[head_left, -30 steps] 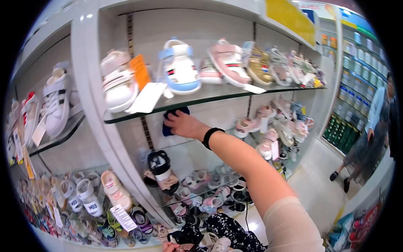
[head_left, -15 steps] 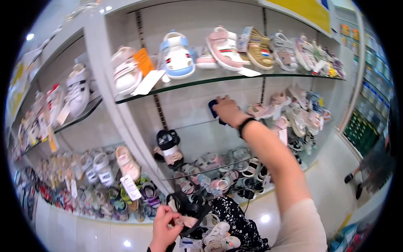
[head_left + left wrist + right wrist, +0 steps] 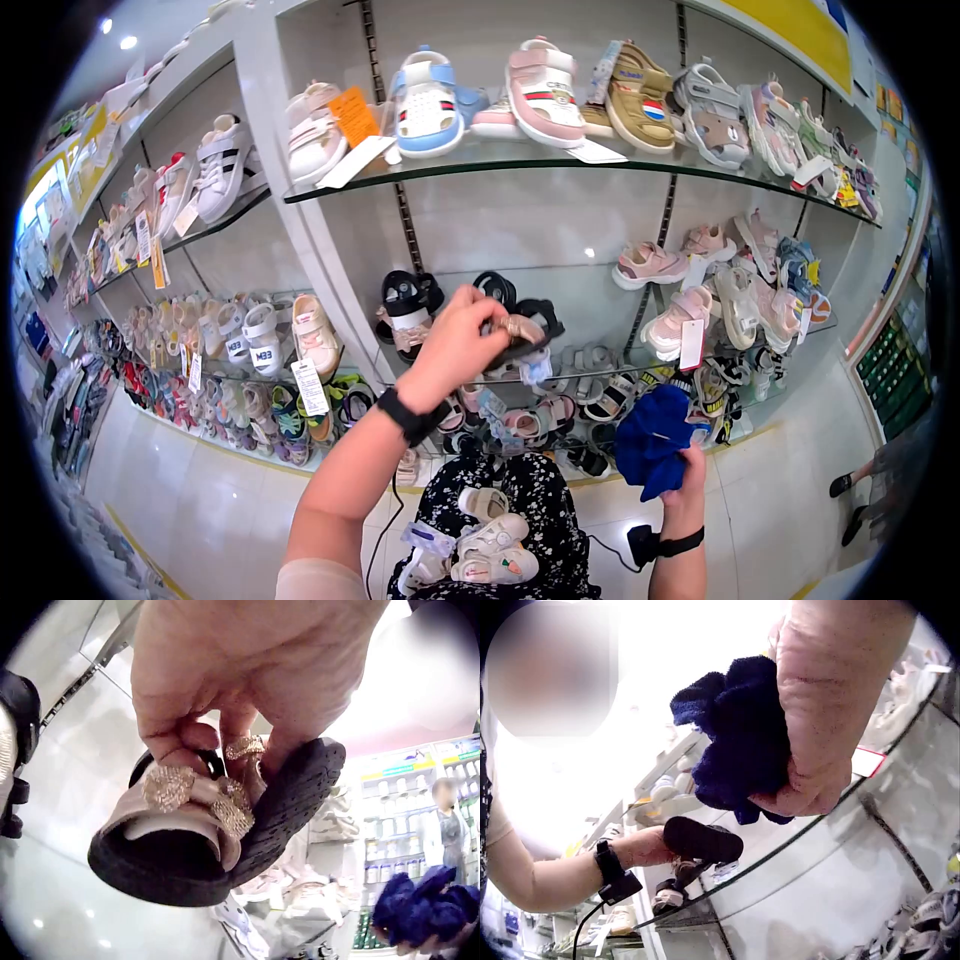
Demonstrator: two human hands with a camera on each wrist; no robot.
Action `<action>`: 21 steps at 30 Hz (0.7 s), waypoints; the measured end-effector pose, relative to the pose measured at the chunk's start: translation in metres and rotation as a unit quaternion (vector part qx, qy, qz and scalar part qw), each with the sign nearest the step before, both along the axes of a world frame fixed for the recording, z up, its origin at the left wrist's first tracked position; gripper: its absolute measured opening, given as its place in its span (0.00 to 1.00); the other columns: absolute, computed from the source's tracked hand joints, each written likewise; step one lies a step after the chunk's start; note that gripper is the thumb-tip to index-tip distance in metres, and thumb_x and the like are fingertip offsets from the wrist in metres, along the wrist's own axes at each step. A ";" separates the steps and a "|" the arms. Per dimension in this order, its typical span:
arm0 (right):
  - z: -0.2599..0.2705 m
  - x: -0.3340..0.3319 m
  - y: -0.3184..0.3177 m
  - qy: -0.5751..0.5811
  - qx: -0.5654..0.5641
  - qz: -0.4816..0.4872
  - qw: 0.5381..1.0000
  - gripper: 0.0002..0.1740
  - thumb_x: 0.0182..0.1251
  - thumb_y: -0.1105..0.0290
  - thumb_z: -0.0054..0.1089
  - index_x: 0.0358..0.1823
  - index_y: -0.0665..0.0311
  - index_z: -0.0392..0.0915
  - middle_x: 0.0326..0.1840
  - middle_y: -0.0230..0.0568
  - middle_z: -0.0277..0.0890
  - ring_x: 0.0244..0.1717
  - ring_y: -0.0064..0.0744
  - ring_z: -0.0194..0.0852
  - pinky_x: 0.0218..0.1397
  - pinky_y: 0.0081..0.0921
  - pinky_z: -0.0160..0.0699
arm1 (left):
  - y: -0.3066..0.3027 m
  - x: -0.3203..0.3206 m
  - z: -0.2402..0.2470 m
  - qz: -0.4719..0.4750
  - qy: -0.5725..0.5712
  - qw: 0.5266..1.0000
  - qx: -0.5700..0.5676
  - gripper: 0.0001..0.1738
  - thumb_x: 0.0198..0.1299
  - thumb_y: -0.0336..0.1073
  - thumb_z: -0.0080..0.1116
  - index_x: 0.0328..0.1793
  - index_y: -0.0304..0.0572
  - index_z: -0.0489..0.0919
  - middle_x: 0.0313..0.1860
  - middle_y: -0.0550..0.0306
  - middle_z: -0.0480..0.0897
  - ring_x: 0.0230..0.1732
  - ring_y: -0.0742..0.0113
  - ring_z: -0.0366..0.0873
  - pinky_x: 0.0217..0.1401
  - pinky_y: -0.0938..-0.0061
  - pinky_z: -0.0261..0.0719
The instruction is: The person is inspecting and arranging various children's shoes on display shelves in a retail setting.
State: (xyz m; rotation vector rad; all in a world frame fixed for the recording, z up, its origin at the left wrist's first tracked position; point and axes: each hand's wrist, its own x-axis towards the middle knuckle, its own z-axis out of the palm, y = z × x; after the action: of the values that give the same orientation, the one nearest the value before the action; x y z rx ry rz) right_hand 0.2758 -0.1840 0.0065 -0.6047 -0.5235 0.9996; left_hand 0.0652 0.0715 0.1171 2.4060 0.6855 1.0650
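My left hand pinches a pair of black-soled sandals with glittery pink-gold bows, held over the front of the middle glass shelf. In the left wrist view the fingers grip both sandals at their straps, one sole turned sideways. My right hand holds a bunched dark blue cloth lower down at the right, in front of the lower shoes. The right wrist view shows the cloth hanging from the curled fingers of that hand.
Black and pink sandals stand at the shelf's left end, pink and white shoes at its right. The upper glass shelf carries a row of small shoes. White shoes lie on the patterned lap. A person stands at the far right.
My right hand has come down and right from the shelf's back wall with the cloth. My left hand has risen from the lap to the shelf with the sandals.
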 end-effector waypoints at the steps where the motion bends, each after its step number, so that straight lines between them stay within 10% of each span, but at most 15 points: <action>1: -0.024 0.009 -0.007 0.042 0.001 0.001 0.999 0.28 0.66 0.64 0.46 0.66 0.64 0.61 0.62 0.49 0.68 0.60 0.44 0.70 0.65 0.40 0.69 | 0.013 0.014 -0.002 0.004 0.011 1.000 0.004 0.09 0.50 0.32 0.58 0.38 0.37 0.80 0.39 0.51 0.73 0.40 0.57 0.73 0.41 0.71 0.72; 6: -0.034 0.014 -0.004 0.147 -0.001 -0.017 0.989 0.38 0.70 0.37 0.34 0.61 0.66 0.67 0.57 0.48 0.73 0.55 0.44 0.74 0.61 0.42 0.72 | 0.057 0.044 -0.009 0.046 0.163 0.985 -0.028 0.14 0.54 0.40 0.58 0.43 0.40 0.81 0.45 0.42 0.74 0.47 0.44 0.74 0.52 0.62 0.73; 10: -0.061 0.032 0.014 0.140 0.056 0.083 0.985 0.32 0.72 0.44 0.40 0.56 0.68 0.71 0.51 0.45 0.76 0.50 0.38 0.76 0.53 0.36 0.77 | 0.066 0.036 -0.024 -0.012 0.152 0.986 -0.062 0.21 0.53 0.38 0.59 0.54 0.41 0.78 0.55 0.43 0.71 0.58 0.48 0.69 0.61 0.68 0.68; 14: -0.010 0.027 0.041 -0.146 -0.085 -0.037 0.985 0.13 0.68 0.67 0.52 0.47 0.68 0.76 0.43 0.38 0.77 0.46 0.26 0.75 0.52 0.26 0.75 | 0.048 0.025 -0.030 0.014 0.036 0.999 -0.012 0.23 0.52 0.35 0.57 0.57 0.42 0.74 0.61 0.42 0.66 0.66 0.48 0.61 0.68 0.66 0.61; 18: 0.064 0.001 0.084 -0.337 -0.129 -0.034 0.932 0.23 0.63 0.67 0.58 0.59 0.64 0.68 0.42 0.35 0.76 0.42 0.23 0.72 0.49 0.24 0.72 | 0.035 0.022 -0.056 0.142 0.007 0.989 0.033 0.25 0.51 0.33 0.60 0.56 0.33 0.71 0.59 0.37 0.66 0.59 0.40 0.66 0.63 0.58 0.67; 21: 0.099 -0.003 0.123 -0.569 -0.147 -0.031 0.809 0.33 0.61 0.61 0.59 0.67 0.63 0.61 0.47 0.45 0.77 0.47 0.35 0.76 0.52 0.29 0.73 | 0.031 0.027 -0.067 0.140 0.044 0.989 0.024 0.37 0.51 0.35 0.63 0.65 0.30 0.61 0.57 0.35 0.67 0.58 0.38 0.66 0.62 0.57 0.67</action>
State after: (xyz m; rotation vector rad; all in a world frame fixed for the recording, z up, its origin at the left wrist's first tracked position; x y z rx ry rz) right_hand 0.2724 -0.0614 0.1051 -1.5080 -1.4040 0.5553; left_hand 0.0921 0.1020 0.0505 2.4599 1.0652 1.0956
